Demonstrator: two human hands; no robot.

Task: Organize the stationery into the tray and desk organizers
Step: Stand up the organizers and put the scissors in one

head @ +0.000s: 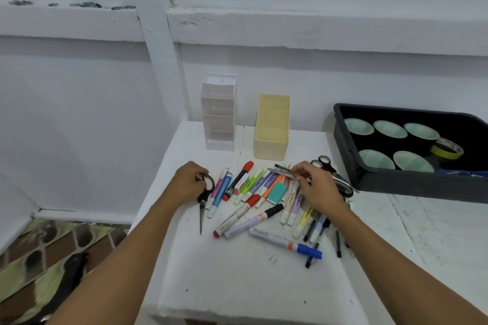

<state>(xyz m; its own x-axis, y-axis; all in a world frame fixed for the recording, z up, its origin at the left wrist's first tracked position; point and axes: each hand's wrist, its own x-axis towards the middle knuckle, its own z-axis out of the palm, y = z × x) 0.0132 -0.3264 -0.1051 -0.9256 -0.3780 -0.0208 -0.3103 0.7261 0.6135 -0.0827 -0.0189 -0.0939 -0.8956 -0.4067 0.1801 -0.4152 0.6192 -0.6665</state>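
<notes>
Showing a white table [237,285] bearing a dark tray [409,183] right of a pile of markers [264,198], tape rolls [390,129] inside. Behind the pile, a yellow organizer [270,140] and a clear organizer [219,119], upright. Left of the pile, left hand [188,182] curled round black-handled scissors [202,206]. At the pile's far right, right hand [319,187] pinching the silver blades of second scissors [281,171].

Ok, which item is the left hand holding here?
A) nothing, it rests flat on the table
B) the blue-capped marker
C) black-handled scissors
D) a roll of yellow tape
C: the left hand grips the black-handled scissors by the handle at the left edge of the pile, blades pointing toward the person; the right hand pinches a thin silver item.
</notes>
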